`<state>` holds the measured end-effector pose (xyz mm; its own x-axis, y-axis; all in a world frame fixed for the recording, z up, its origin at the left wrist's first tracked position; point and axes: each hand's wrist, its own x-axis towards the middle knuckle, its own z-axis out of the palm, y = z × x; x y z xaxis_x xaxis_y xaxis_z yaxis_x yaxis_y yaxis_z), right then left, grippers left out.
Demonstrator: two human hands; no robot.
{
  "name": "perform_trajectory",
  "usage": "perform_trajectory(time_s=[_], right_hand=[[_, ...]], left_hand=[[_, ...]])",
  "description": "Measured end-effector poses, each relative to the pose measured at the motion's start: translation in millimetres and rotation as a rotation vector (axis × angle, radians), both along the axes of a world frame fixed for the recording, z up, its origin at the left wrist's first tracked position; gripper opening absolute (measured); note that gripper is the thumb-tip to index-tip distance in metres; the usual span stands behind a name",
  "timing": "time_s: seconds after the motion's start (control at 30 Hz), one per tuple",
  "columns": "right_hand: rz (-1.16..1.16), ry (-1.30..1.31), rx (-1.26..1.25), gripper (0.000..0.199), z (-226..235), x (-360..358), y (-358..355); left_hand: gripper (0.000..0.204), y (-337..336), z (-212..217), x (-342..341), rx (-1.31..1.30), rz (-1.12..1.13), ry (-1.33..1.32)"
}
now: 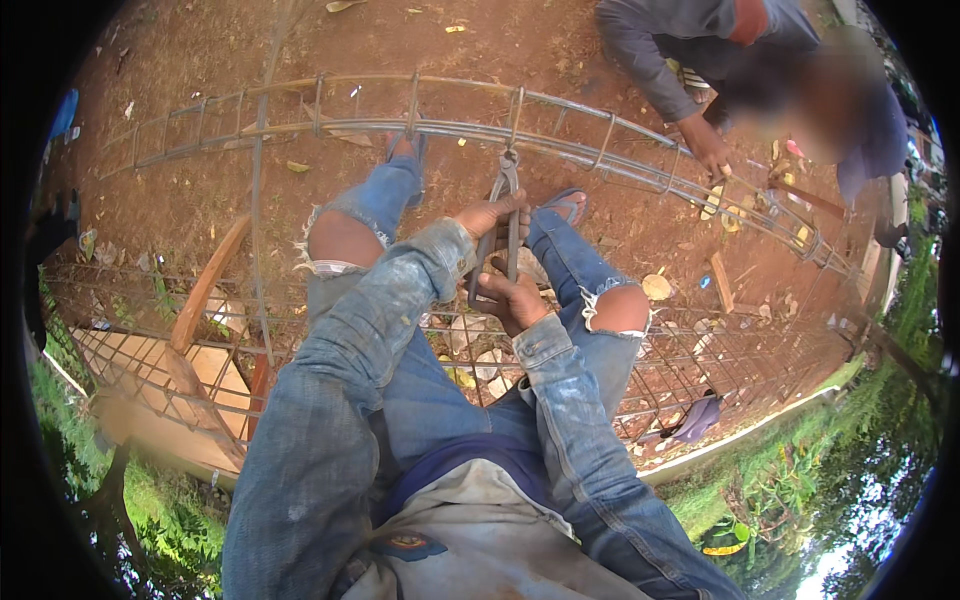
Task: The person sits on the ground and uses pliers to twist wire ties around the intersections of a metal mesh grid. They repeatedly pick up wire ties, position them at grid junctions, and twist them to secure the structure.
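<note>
In front of my knees, a pair of pincers (pixel 504 180) points away from me, its jaws at the lower bars of a long rebar cage (pixel 560 147). My left hand (pixel 490 220) wraps round the handles partway up. Nearer to me, my right hand (pixel 512 300) is closed around the handle ends. The jaws meet the cage beside one of its square stirrups (pixel 516 115). Whatever tie wire they grip is too small to make out. The cage crosses from left to right, beyond my knees and over my feet.
At the upper right a co-worker's hand (pixel 708 148) reaches to the cage's right end. Behind me lies a steel mesh (pixel 690 370). A curved piece of wood (pixel 205 290) is at the left. Dry leaves (pixel 656 287) and litter dot the red soil.
</note>
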<state>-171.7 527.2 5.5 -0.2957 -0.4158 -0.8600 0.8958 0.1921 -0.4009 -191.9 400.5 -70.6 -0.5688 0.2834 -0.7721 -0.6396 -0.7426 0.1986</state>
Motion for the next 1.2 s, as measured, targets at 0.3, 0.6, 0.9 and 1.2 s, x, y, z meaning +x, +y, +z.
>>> perform_trajectory(time_s=[0.3, 0.6, 0.9, 1.2], right_hand=[[0.484, 1.064, 1.091, 0.078, -7, 21, -6], [0.62, 1.035, 0.915, 0.076, 53, 40, 23], [0.243, 0.56, -0.495, 0.036, 173, 88, 135], [0.089, 0.175, -0.958, 0.038, 207, 158, 167]], left_hand=[[0.037, 17, -7, -8, -0.01, 0.001, 0.051], [0.032, 61, 98, 38, -0.634, -0.02, 0.16], [0.05, 11, 240, 123, -1.359, 0.061, 0.934], [0.047, 44, 287, 153, -0.903, -0.299, 1.081]])
